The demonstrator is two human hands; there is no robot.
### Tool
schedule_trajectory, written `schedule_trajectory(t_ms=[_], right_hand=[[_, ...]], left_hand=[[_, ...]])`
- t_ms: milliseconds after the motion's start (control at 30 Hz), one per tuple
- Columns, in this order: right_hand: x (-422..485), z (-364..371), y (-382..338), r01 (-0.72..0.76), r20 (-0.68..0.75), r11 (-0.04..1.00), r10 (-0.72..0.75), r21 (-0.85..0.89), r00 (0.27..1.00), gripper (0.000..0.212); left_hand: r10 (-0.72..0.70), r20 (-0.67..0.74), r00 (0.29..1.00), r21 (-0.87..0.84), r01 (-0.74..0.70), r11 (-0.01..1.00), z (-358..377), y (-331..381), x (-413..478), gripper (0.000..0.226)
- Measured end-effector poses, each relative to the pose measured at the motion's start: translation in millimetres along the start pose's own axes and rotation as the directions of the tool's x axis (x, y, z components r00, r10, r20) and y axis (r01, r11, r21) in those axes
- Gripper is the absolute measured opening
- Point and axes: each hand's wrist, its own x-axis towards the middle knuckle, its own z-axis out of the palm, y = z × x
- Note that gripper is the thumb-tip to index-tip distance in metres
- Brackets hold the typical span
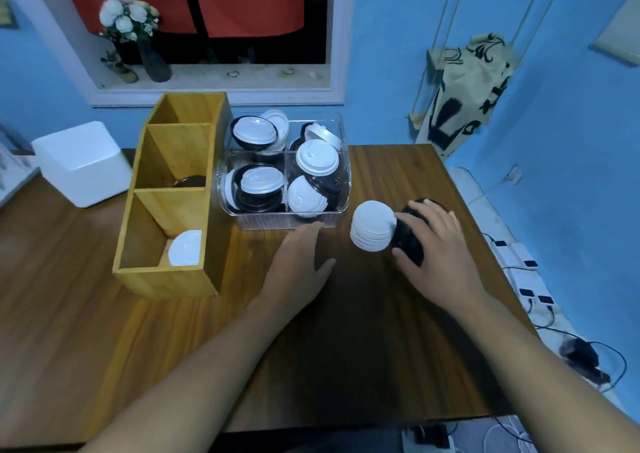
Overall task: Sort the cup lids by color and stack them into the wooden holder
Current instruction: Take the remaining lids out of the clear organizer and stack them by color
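Note:
A wooden holder (173, 279) with three compartments stands at the left; the near one holds white lids (185, 248), the middle one dark lids (190, 181). A clear bin (287, 222) behind my hands holds several mixed white and black lids. On the table stands a stack of white lids (372, 225), and right beside it a stack of black lids (408, 237). My right hand (433, 244) grips the black stack from above. My left hand (301, 258) rests flat on the table just in front of the bin, holding nothing.
A white box (83, 163) sits at the far left of the wooden table (346, 348). A flower vase (152, 57) stands on the window sill. Power strips and cables (530, 279) lie on the floor past the table's right edge.

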Motion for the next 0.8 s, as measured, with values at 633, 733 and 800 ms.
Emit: schedule_trajectory(t_ms=[633,733,800], right_hand=[[171.6,45.2,-115.5,0.020,0.052,0.987,-0.012,-0.162,0.999,0.051],[172.5,45.5,-116.9,-0.014,0.051,0.995,0.019,-0.099,0.999,0.046],[168.1,39.8,-117.3,-0.017,0.015,0.998,0.018,-0.058,1.000,0.046]], left_hand=[[-0.076,0.238,0.968,0.495,-0.053,0.867,-129.5,-47.9,125.1,0.068],[-0.075,0.283,0.956,0.517,-0.087,0.852,-125.7,-50.8,135.8,0.070],[-0.072,0.287,0.955,0.515,-0.090,0.852,-126.6,-50.4,137.4,0.077]])
